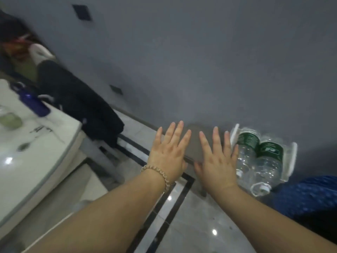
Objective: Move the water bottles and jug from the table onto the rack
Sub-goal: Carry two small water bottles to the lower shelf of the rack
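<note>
Two clear plastic water bottles with green labels stand side by side in a white rack at the right, against the grey wall. My right hand is spread flat just left of them, holding nothing, its little finger close to the nearer bottle. Beside it, my left hand, with a beaded bracelet on the wrist, is also spread and empty. On the white table at the left lies a blue metal bottle, and a blurred greenish container sits near it.
A grey shelf or stool top lies behind my hands. A person in dark clothes sits beside the table. A glossy tiled floor with black border strips runs below. Blue patterned fabric is at the right edge.
</note>
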`<state>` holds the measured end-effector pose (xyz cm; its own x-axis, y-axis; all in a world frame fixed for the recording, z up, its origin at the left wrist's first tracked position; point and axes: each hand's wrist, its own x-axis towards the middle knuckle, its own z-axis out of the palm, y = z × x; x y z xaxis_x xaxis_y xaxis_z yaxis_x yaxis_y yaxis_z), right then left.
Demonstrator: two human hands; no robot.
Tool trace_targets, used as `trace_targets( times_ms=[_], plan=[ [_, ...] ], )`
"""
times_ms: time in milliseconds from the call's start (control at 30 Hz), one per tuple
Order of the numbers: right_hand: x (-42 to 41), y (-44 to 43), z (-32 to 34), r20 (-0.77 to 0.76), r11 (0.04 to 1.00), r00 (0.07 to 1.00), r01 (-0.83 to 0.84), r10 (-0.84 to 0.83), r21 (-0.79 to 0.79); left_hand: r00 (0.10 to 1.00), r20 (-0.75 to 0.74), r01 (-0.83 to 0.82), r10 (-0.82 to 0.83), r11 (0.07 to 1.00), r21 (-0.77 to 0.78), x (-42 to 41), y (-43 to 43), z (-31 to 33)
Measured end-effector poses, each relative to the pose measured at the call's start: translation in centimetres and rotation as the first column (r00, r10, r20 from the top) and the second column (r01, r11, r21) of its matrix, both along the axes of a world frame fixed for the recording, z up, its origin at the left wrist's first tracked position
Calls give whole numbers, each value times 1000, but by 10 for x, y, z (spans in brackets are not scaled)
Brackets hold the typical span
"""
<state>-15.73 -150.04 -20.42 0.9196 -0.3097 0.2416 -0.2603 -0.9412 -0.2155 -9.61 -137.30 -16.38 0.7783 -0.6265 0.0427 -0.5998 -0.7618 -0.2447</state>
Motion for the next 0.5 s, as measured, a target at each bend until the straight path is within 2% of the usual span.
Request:
trace_targets(
  times_ms=[167,300,367,500],
  plan=[
    [-14,163,47,97,981,976,-195,194,-4,965,103,-229,240,967,-110,-44,162,38],
    [-66,319,72,147,946,937,-325,318,25,917,206,-303,343,932,-200,-111,315,73],
    [-82,391,82,152,909,897,-416,415,-24,884,267,-333,383,918,-213,-144,395,88],
    [-113,542,99,146,840,829,-542,539,-22,813,250,-483,526,849,-216,-203,556,108]
  ],
)
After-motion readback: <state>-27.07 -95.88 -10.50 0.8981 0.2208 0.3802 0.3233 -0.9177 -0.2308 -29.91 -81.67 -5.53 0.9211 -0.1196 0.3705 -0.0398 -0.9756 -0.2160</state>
